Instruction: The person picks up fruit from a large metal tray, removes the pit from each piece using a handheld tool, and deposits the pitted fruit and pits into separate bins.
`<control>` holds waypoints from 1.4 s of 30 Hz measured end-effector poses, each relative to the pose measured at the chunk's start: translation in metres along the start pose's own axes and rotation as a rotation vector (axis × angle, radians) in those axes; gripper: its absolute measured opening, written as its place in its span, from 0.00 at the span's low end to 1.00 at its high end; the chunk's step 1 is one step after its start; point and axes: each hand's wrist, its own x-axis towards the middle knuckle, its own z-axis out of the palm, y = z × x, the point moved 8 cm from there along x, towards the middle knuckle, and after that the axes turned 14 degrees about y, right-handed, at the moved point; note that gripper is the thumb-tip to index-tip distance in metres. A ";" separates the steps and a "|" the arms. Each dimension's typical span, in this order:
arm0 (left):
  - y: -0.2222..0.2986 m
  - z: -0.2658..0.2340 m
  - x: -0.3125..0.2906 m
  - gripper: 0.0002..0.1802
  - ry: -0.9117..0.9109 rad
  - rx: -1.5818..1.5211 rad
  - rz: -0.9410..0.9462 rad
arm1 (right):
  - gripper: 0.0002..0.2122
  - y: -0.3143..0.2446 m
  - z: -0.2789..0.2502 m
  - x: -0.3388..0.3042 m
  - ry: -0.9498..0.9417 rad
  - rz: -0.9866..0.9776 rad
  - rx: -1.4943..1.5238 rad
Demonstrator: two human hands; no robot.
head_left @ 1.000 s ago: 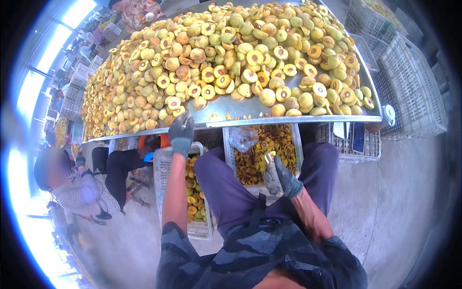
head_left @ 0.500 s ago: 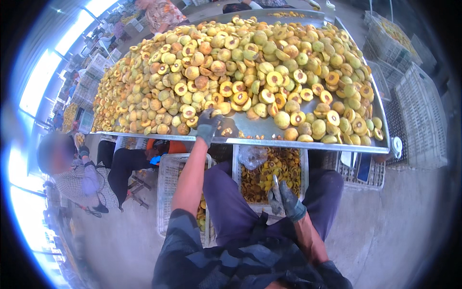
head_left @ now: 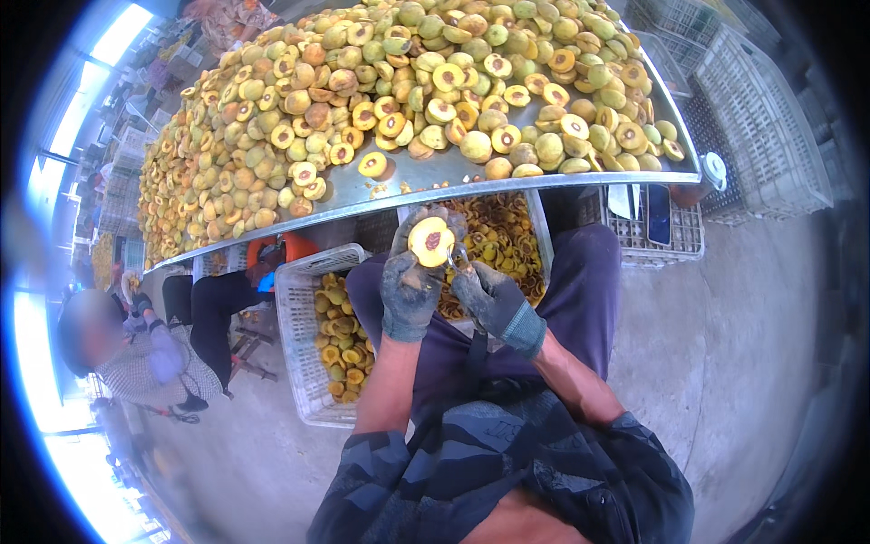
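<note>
Gloved in grey, my left hand (head_left: 410, 281) holds a halved peach (head_left: 430, 241) with its yellow cut face and brown pit hollow turned up toward me. My right hand (head_left: 494, 304), also gloved, is closed around a small metal tool with a curved tip (head_left: 457, 257). That tip is at the right edge of the peach half; whether it touches the flesh I cannot tell. Both hands are above my lap, just in front of the metal table (head_left: 399, 201), which carries a large heap of peach halves (head_left: 308, 118).
Between my knees stands a crate of peel-like scraps (head_left: 507, 245). A white crate (head_left: 294, 349) with peach halves is by my left leg. At right, a low crate (head_left: 675, 240) holds a phone (head_left: 659, 216); stacked crates (head_left: 766, 118) stand beyond. Another person (head_left: 154, 349) sits at left.
My left hand has come back from the table's edge to my lap with a peach half. My right hand has risen, bringing the tool up to it. The view has tilted downward.
</note>
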 end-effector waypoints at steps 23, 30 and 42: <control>-0.027 0.015 -0.011 0.16 0.332 0.128 0.073 | 0.15 -0.008 -0.014 -0.007 0.194 -0.191 -0.318; -0.019 0.015 -0.015 0.19 0.327 0.310 0.140 | 0.16 0.003 -0.009 -0.009 0.218 -0.190 -0.306; 0.005 0.012 -0.018 0.20 0.259 0.743 0.511 | 0.15 0.007 0.001 -0.006 0.173 -0.244 -0.399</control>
